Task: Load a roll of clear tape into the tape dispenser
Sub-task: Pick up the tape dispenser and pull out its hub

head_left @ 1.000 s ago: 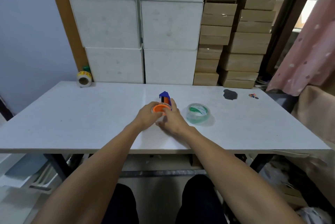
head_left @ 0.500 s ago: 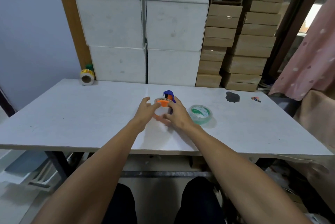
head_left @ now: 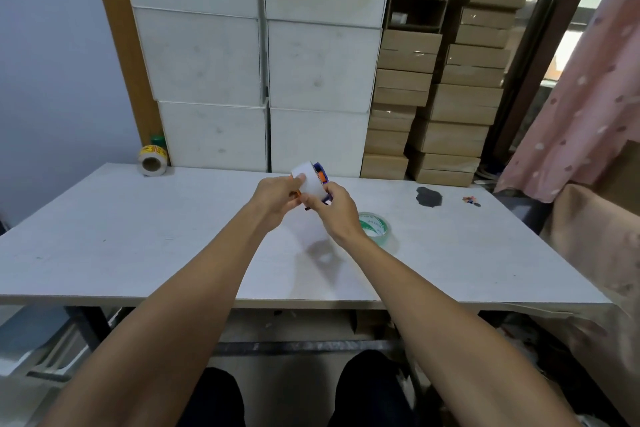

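The tape dispenser [head_left: 321, 174] is blue and orange with a white rounded part [head_left: 306, 178] facing me. It is held a little above the white table [head_left: 138, 246], near the middle. My left hand [head_left: 277, 196] grips its left side, thumb on the white part. My right hand [head_left: 334, 210] grips its right and lower side, hiding most of the body. The roll of clear tape [head_left: 374, 227], with a green and white core label, lies flat on the table just right of my right wrist; neither hand touches it.
A roll with yellow labels [head_left: 151, 160] stands at the far left table edge. A dark patch [head_left: 428, 197] and small coloured bits [head_left: 471, 200] lie at the far right. Stacked white boxes [head_left: 266, 80] and cardboard boxes [head_left: 440, 108] stand behind. A pink curtain [head_left: 581, 97] hangs at right.
Both hands have lifted the dispenser off the table and turned it, so a white rounded part now faces me instead of the orange wheel. The clear tape roll has not moved.
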### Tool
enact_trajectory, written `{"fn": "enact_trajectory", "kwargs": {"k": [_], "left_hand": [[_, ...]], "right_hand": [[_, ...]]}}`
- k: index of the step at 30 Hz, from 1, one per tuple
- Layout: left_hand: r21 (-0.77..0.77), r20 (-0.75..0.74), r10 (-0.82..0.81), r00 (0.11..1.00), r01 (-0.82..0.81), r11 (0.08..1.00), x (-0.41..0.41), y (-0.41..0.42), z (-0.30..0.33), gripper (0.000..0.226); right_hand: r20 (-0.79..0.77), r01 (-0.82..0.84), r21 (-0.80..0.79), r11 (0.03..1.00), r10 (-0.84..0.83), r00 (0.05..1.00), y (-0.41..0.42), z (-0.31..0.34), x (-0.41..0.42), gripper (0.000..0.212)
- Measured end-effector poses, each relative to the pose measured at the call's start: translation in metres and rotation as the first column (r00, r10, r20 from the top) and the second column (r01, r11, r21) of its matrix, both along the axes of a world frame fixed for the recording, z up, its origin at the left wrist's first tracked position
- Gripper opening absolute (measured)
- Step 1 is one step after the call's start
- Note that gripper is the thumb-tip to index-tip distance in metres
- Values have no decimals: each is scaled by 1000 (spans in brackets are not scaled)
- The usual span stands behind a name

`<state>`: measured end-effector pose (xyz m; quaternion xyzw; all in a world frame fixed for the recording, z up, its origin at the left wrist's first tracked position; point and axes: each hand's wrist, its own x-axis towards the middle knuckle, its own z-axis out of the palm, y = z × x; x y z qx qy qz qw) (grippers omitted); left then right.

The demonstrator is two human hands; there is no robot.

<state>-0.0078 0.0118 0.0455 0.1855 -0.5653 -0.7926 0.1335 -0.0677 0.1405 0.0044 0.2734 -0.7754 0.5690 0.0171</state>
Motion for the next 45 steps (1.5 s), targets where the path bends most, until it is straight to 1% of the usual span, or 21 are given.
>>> {"fn": "enact_trajectory", "kwargs": {"k": [2, 4, 7, 9, 11, 15, 18, 21, 24, 27, 28, 31, 35, 38, 40, 41, 43, 45], "left_hand": [[-87, -18, -47, 999, 45, 995, 1, 4, 4, 22], [-169, -35, -59, 998, 52, 984, 1, 8, 8, 20], [-218, -67, -17, 998, 2, 976, -3, 12, 19, 19], [-238, -92, -18, 996, -4, 971, -6, 15, 27, 17], [-271, -110, -30, 994, -1, 963, -8, 18, 35, 17], [-370, -108, -68, 992, 24, 929, -14, 25, 51, 33], [-417, -110, -115, 987, 59, 907, -17, 31, 61, 40], [-458, -113, -127, 986, 62, 887, -18, 38, 66, 42], [-471, -120, -150, 981, 77, 879, -19, 45, 68, 42], [-474, -105, -183, 978, 113, 873, -17, 49, 69, 44], [-468, -102, -186, 977, 118, 876, -16, 49, 68, 45], [-447, -98, -182, 978, 120, 886, -13, 48, 67, 50], [-421, -128, -190, 973, 120, 899, -11, 45, 67, 49], [-395, -153, -197, 969, 123, 911, -10, 40, 68, 49], [-365, -176, -194, 965, 119, 924, -10, 37, 70, 50], [-354, -180, -184, 966, 111, 928, -10, 35, 71, 52], [-346, -177, -173, 969, 103, 932, -11, 30, 72, 57], [-323, -180, -167, 969, 102, 941, -12, 27, 71, 60]], "right_hand": [[-2, -14, -31, 999, 14, 1000, 3, 1, 2, 19], [13, -20, -57, 998, 20, 1000, 6, 2, 1, 20], [66, -6, -98, 995, 12, 998, 14, 7, -2, 40], [107, 14, -111, 994, -2, 994, 21, 13, -6, 56], [108, 36, -103, 994, -24, 994, 27, 17, -10, 67], [96, 7, -152, 988, 8, 995, 35, 31, -21, 79], [162, -15, -274, 961, 62, 985, 43, 53, -27, 77], [247, -53, -373, 927, 154, 957, 50, 70, -28, 69], [308, -87, -401, 912, 224, 925, 52, 75, -27, 62], [382, -96, -431, 897, 278, 881, 53, 75, -25, 42], [402, -91, -439, 894, 286, 870, 53, 75, -24, 38], [420, -78, -428, 900, 275, 865, 54, 76, -23, 40], [419, -67, -428, 901, 264, 869, 53, 80, -22, 50], [412, -46, -428, 903, 240, 879, 53, 85, -23, 53], [405, -2, -428, 904, 194, 893, 55, 87, -27, 54], [396, 32, -416, 909, 149, 906, 58, 89, -30, 53], [359, 114, -378, 919, 32, 933, 64, 91, -37, 44], [297, 219, -310, 925, -125, 947, 74, 88, -46, 39]]}}
